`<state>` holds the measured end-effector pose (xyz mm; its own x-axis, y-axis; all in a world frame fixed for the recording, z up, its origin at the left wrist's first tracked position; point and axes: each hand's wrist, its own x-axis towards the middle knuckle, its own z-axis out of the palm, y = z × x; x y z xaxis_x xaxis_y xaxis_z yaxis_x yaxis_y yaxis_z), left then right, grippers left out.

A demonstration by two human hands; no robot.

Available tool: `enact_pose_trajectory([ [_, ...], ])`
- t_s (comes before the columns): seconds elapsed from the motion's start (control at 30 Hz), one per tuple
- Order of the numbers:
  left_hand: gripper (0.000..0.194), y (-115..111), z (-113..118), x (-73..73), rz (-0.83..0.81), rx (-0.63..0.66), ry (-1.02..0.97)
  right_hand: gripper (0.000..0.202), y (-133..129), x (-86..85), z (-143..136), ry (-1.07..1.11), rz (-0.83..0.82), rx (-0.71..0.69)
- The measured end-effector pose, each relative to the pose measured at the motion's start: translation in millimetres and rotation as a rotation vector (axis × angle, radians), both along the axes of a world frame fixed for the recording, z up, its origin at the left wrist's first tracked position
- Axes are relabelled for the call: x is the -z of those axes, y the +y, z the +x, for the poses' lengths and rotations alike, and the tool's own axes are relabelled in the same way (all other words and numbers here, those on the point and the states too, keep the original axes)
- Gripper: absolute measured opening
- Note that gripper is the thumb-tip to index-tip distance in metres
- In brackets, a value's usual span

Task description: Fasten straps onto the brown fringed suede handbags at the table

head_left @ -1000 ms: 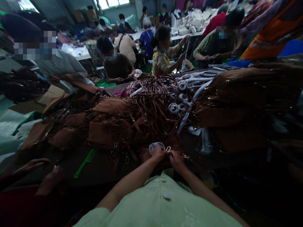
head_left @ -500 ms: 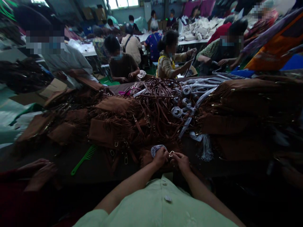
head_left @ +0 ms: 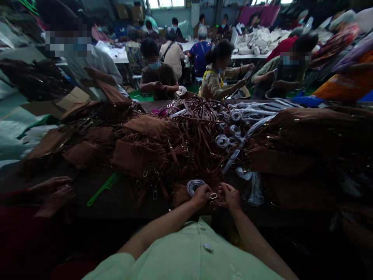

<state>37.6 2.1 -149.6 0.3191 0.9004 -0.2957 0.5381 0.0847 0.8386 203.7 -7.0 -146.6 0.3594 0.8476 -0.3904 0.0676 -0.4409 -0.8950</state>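
My left hand [head_left: 201, 195] is closed, its fingertips at a gold metal clasp [head_left: 213, 195] that points toward my right hand. Just beyond that hand lies a coiled strap wrapped in whitish film [head_left: 193, 186]. Fingers pinched, my right hand [head_left: 231, 196] is a short way right of the clasp; what sits in its pinch is too small to make out. Under both hands is a brown fringed bag [head_left: 180, 193], partly covered by them.
Brown straps [head_left: 201, 128] pile up mid-table, with fringed bags [head_left: 128, 155] at left and stacked bags [head_left: 309, 124] at right. A green comb [head_left: 103, 188] lies left. A co-worker's hands [head_left: 55, 194] are at the left edge. Several people work across the table.
My right hand has moved slightly right, away from the clasp, which was between both hands' fingertips. The clasp is now by the left fingers alone. The head view has shifted a little.
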Motion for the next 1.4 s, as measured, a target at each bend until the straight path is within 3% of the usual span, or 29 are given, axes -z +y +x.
enact_pose_trajectory([
  [0.1, 0.019, 0.0, -0.4, -2.6, -0.047, -0.031, -0.033, 0.053, 3.3, 4.4, 7.5, -0.1, 0.042, -0.081],
  [0.2, 0.017, 0.0, -0.9, -0.6, -0.064, -0.046, -0.082, 0.046, 2.2, 5.7, 9.6, -0.157, 0.034, -0.253],
  [0.3, 0.013, 0.6, -1.5, 4.7, -0.079, -0.067, -0.205, 0.037, -1.8, 4.9, 6.6, -0.151, 0.026, -0.365],
  [0.43, 0.013, 1.4, -5.0, 10.5, -0.099, -0.129, -0.366, 0.04, -6.6, 6.0, -0.4, -0.101, -0.019, -0.471],
  [0.73, 0.017, 1.3, -10.3, 12.0, -0.083, -0.123, -0.347, 0.041, -9.5, 11.6, -5.9, 0.087, -0.133, -0.504],
  [1.07, 0.016, 1.0, -14.6, 23.8, -0.127, -0.019, -0.343, 0.034, -3.3, 1.6, 2.0, -0.068, -0.025, -0.793],
  [1.27, 0.015, 0.8, -15.6, 21.6, -0.187, -0.055, -0.398, 0.04, -6.2, 9.8, -1.7, 0.1, -0.119, -0.68],
  [1.4, 0.016, -0.2, -16.8, 28.9, -0.205, -0.057, -0.439, 0.042, -8.5, 14.3, -2.4, 0.146, -0.142, -0.674],
])
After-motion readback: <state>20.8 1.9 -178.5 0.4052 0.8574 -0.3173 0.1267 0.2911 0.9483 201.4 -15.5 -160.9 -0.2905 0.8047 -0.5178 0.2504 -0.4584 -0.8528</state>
